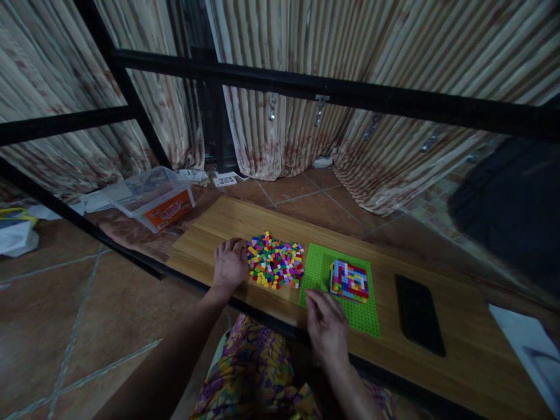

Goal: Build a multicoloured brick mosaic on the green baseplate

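Note:
A heap of small multicoloured building bricks [275, 261] is spread over the wooden table [205, 233]. My left hand [230, 263] lies palm down at the left edge of this heap, its fingers resting on the tabletop. To the right of the heap is a green studded baseplate [319, 262]. On it stands a low, roughly rectangular block of coloured bricks [350, 281], built up in layers. My right hand [328, 324] is over the baseplate's near left corner with thumb and fingers curled together. Whatever is between those fingertips is too small or hidden to make out.
A black phone-like slab [420, 314] lies right of the baseplate. A clear plastic box [153, 198] with an orange label stands on the floor beyond the table's left end. Black metal bars [262, 79] cross in front of the curtains [258, 128]. White paper [527, 338] is at the right.

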`<state>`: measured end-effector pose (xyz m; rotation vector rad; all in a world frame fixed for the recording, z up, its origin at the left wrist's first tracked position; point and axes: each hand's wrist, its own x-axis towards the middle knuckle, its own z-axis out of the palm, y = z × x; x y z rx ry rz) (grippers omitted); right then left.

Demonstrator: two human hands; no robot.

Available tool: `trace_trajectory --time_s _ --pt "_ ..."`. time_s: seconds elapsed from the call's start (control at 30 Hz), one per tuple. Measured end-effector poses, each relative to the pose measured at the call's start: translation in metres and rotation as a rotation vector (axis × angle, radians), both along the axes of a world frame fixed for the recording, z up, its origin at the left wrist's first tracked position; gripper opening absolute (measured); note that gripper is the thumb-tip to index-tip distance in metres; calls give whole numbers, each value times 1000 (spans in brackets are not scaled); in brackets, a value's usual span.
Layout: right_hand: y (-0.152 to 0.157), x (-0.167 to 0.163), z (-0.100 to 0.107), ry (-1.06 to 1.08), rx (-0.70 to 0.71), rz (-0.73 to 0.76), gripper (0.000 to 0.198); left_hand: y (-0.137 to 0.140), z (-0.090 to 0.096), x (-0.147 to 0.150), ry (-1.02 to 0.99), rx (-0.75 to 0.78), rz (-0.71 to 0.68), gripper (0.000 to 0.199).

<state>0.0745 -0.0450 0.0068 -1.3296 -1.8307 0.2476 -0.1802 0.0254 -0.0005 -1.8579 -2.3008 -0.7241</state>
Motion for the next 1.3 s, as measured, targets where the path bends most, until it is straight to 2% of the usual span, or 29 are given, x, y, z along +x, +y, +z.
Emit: trace_trajectory --time_s 0.17,0.33,0.53,0.7,0.97,1.1,1.3 --pt "8 -35 -1 -58 -62 165 23 0 1 0 -24 0 2 30" --pt "20 -53 -8 -162 -74 200 20 0 3 0 -41 -11 -9 30" --pt "25 -57 -12 -216 -65 208 19 -1 3 1 -34 -13 -2 31" --pt "22 -50 -13 -172 -85 170 22 0 1 0 -21 2 -3 30" --pt "7 -26 -2 74 -134 82 30 1 0 -1 -21 3 -8 31" --pt "1 -9 2 113 -143 27 29 1 1 -1 -13 7 -7 31" --pt "-6 18 -5 136 -121 -72 28 0 2 -1 -7 7 -12 30"
